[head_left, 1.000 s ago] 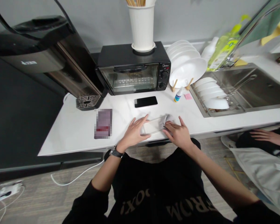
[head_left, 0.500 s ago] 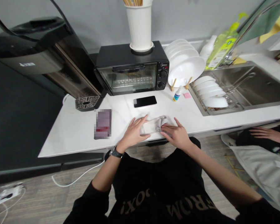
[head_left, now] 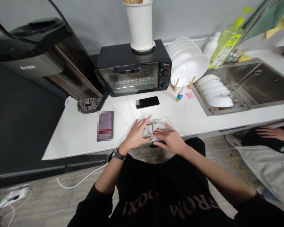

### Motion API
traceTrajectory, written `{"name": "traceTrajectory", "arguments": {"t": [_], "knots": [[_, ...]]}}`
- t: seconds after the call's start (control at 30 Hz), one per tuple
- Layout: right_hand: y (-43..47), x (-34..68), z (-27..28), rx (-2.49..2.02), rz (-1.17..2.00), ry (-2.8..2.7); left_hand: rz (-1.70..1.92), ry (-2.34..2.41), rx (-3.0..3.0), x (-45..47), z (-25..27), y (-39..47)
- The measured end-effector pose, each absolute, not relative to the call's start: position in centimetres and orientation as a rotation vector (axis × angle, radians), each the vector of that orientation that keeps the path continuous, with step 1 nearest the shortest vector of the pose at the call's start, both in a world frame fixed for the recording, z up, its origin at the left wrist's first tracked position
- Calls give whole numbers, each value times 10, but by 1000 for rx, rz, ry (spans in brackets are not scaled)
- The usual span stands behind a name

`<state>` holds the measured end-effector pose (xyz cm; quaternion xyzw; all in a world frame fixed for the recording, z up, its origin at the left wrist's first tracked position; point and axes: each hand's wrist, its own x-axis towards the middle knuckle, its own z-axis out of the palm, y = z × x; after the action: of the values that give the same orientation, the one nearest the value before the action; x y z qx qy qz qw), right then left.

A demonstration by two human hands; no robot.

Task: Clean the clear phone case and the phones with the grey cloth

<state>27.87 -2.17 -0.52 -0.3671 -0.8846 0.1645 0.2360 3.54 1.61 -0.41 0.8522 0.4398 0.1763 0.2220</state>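
On the counter edge in front of me lies a clear, shallow rectangular plastic box (head_left: 169, 120). My left hand (head_left: 136, 133), with a watch at the wrist, has its thumb and fingers around the box's left end. A crumpled light grey cloth (head_left: 153, 126) lies over the left and middle part of the box. With fingers bent down onto the cloth, my right hand (head_left: 169, 138) presses it against the box; its fingertips are partly hidden. Just behind the box lies a black-screened phone (head_left: 147, 102). A small spray bottle (head_left: 180, 94) stands to the right.
A toaster oven (head_left: 133, 71) stands behind, a white utensil holder (head_left: 140, 28) on top. Left are a drink dispenser (head_left: 54, 60) and a blurred flat object (head_left: 105, 126). Right are plates (head_left: 189, 66) and a sink (head_left: 262, 83) with bowls. Another person's hand (head_left: 274, 133) shows at far right.
My right hand and the grey cloth have moved left along the box, toward my left hand. The left hand has stayed at the box's left end.
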Motion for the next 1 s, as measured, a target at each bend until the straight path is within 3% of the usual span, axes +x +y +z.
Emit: {"name": "traceTrajectory", "arguments": {"t": [0.23, 0.4, 0.53, 0.8, 1.0], "knots": [[-7, 304, -9, -1314, 163, -2339, 485, 1195, 2344, 38, -2, 17], [-18, 238, -11, -1046, 361, -2382, 476, 1190, 2358, 35, -5, 18], [-26, 258, -9, -996, 481, -2383, 481, 1211, 2357, 36, -5, 17], [-9, 312, -9, -1358, 157, -2280, 481, 1214, 2323, 39, -3, 17], [-18, 233, -4, -1157, 353, -2344, 504, 1177, 2343, 33, -6, 19]]}}
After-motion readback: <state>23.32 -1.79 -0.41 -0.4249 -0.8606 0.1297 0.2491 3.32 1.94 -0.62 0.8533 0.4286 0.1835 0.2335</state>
